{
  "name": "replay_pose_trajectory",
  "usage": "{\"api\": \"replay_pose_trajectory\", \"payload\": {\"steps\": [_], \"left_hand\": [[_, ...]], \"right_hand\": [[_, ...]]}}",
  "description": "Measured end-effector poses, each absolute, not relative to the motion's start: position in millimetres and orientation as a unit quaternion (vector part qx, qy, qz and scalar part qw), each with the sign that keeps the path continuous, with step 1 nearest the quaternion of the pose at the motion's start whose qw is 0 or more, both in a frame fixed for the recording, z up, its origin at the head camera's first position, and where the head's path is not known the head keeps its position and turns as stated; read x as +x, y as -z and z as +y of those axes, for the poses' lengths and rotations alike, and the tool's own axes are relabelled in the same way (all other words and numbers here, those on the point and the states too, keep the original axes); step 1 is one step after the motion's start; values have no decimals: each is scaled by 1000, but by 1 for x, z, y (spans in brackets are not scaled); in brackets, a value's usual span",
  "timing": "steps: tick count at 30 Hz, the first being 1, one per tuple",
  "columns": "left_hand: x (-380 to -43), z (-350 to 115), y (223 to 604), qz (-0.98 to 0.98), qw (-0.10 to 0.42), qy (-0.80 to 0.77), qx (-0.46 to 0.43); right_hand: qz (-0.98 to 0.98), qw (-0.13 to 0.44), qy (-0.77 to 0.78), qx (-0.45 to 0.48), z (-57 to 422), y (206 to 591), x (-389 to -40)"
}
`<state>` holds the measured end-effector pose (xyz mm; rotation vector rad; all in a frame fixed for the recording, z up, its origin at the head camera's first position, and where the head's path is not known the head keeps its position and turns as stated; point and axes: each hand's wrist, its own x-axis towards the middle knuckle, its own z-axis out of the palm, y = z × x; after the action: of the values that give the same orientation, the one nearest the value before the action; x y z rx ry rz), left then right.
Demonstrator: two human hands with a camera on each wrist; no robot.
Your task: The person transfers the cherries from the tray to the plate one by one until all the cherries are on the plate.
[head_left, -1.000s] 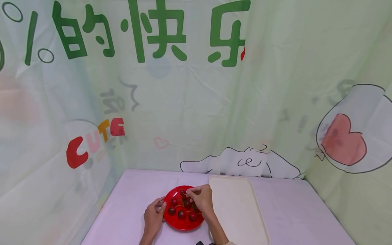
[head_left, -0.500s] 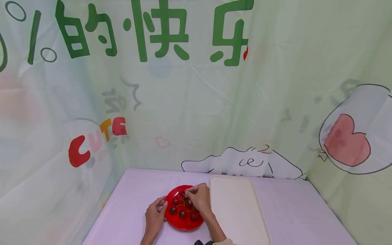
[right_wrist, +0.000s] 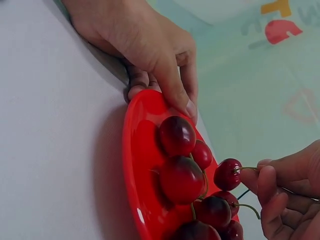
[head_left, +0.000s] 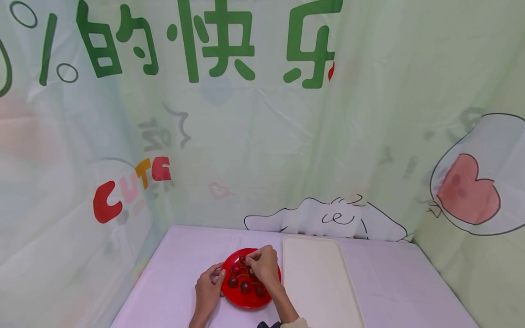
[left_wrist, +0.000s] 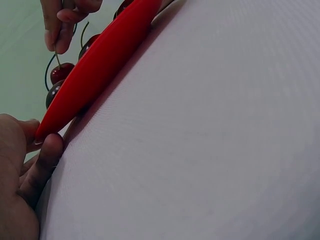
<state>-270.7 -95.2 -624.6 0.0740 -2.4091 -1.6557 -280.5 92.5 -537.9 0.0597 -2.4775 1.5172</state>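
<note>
A round red plate (head_left: 234, 298) with several dark red cherries (head_left: 245, 286) sits on the table. My left hand (head_left: 208, 291) grips its left rim, thumb on top and fingers below, as the right wrist view shows. Over the plate's far part, my right hand (head_left: 265, 266) pinches the thin green stem of one cherry (right_wrist: 228, 174) between thumb and fingertips. In the left wrist view that cherry (left_wrist: 62, 74) hangs from its stem just above the plate, close to a darker one. The right hand covers part of the plate in the head view.
A cream rectangular tray (head_left: 317, 278) lies just right of the plate, beside my right forearm. A pale cloth covers the table (head_left: 393, 282). Printed curtains (head_left: 262, 136) enclose the back and both sides.
My right hand has shifted slightly left across the plate, fingertips still together at the far cherries. The left hand keeps its hold on the rim. The head view has turned slightly.
</note>
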Motion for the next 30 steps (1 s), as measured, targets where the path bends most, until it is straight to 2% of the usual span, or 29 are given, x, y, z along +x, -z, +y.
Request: {"api": "replay_pose_trajectory", "payload": {"steps": [14, 21, 30], "left_hand": [[-270, -97, 626, -818, 122, 563, 13], [-269, -96, 623, -815, 119, 567, 17], [-270, -96, 625, -821, 99, 562, 28]], "right_hand": [[-858, 98, -502, 48, 86, 545, -282], [-866, 125, -476, 90, 90, 557, -284], [-863, 87, -493, 65, 90, 536, -267]]}}
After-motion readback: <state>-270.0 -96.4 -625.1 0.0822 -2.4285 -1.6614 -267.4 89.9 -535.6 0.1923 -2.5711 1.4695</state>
